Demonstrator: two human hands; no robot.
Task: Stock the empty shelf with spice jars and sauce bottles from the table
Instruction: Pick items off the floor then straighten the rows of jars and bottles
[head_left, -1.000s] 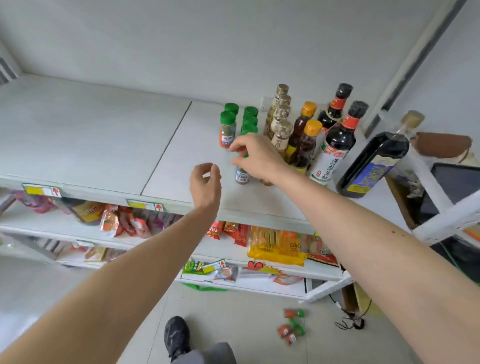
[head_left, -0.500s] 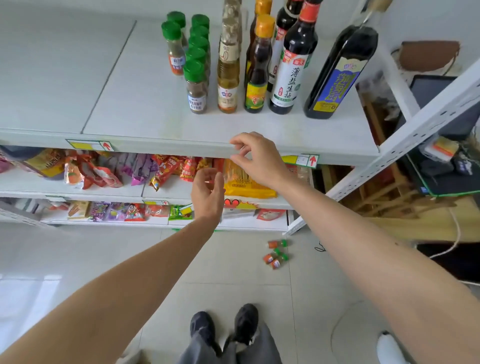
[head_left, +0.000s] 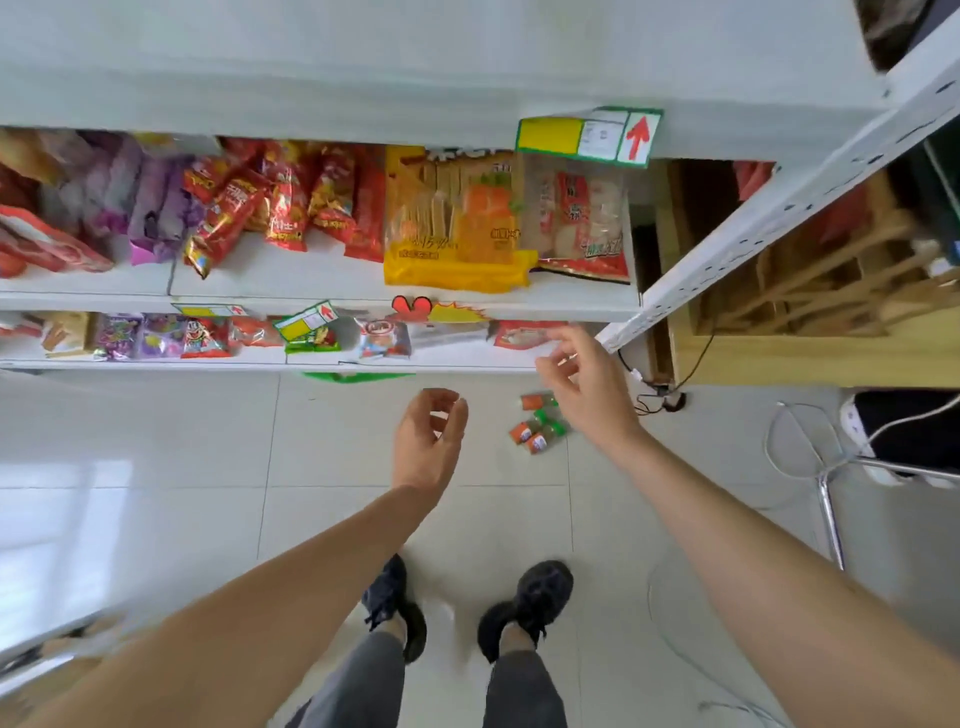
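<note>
A small cluster of spice jars (head_left: 537, 428), green-capped with orange contents, lies tipped over on the pale tiled floor (head_left: 156, 467) just in front of the shelving unit, close to its right-hand upright (head_left: 779, 192). The person's right hand (head_left: 587, 387) hangs directly above them, fingers spread and loosely curled, holding nothing; it partly hides the nearest jar. The left hand (head_left: 428, 441) floats to the left of the jars and apart from them, also empty, thumb and fingers bent into a loose, half-open curl. Both bare forearms reach forward from the bottom of the view, and a pair of dark shoes (head_left: 524, 605) stands on the tiles below them. Beyond the hands, the white top shelf (head_left: 363, 62) shows only its bare front strip, carrying a yellow-and-green price tag (head_left: 587, 136) with a red arrow. The shelf below holds red snack packets (head_left: 270, 202) and a yellow cracker pack (head_left: 452, 218); the lowest one holds small colourful sachets (head_left: 156, 335). A wooden rack (head_left: 810, 270) stands to the right, with loose cables (head_left: 800, 441) on the floor.
</note>
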